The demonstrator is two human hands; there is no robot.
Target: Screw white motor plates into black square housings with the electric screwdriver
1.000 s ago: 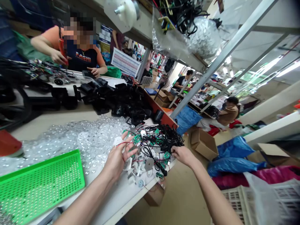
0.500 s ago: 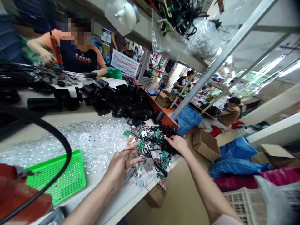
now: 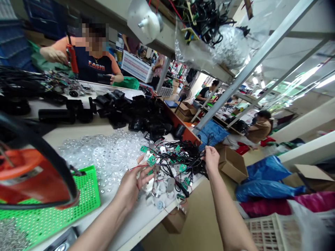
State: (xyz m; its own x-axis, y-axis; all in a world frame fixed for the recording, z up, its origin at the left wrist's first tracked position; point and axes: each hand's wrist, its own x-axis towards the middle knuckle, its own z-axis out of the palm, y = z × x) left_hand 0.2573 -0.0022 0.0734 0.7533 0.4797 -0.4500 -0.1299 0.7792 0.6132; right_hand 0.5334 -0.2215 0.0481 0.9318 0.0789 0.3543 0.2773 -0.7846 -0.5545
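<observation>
Noting from the left: a blurred orange-red object with a black cable loop (image 3: 31, 176) hangs in the foreground, partly covering a bright green perforated plastic tray (image 3: 90, 184). A sheet of clear plastic blister packaging (image 3: 104, 153) lies on the white bench (image 3: 157, 218) beyond the tray. The left hand (image 3: 130, 186) rests at the near side of a tangle of black wires with small green circuit boards (image 3: 178, 162). Its fingers (image 3: 142, 170) spread against a white plastic part (image 3: 148, 184); whether this grip holds the part cannot be told. The tangle sits at the bench edge, between the hands and within reach of both. The right hand (image 3: 211, 159) is at the far side, its grip pinched on a thin black wire (image 3: 208, 148) rising from the bundle. A brown cardboard box (image 3: 231, 167) and blue plastic bags (image 3: 264, 177) stand on the floor beyond.
</observation>
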